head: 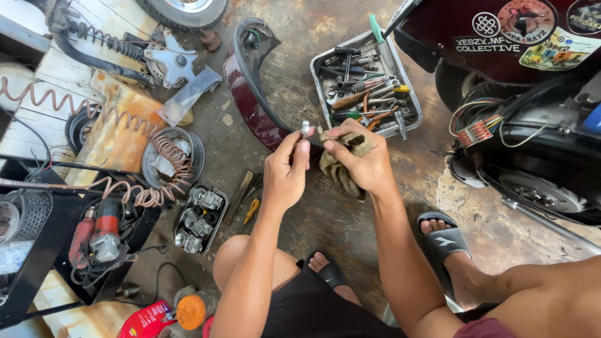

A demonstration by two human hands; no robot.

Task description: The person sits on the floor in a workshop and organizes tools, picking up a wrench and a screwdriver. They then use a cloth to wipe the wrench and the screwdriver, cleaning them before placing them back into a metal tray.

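Two hands in view, both busy, close together over the stained concrete floor (pixel 325 219). Left hand (pixel 285 175): fingers pinched together on a small silver metal part (pixel 305 129), held up at the fingertips. I read the part's long axis as roughly upright, top end clear of the fingers; too small to tell more. Right hand (pixel 363 159): closed on a crumpled, dirty rag (pixel 341 169), which hangs down below the palm. Rag lies just right of the part, so the right hand is the nearer one to reach it; the thumbs nearly meet.

Outward: just behind the hands, a metal tray (pixel 388 62) full of screwdrivers, pliers and wrenches. Left of that, a curved dark red fender (pixel 247 100) lying on the floor. Lower left, a small box of sockets (pixel 199 220), coiled air hose (pixel 166 169), a red power tool (pixel 106 235). Right side: a dark red scooter (pixel 532 94) with loose wiring exposed. My sandalled feet sit below.
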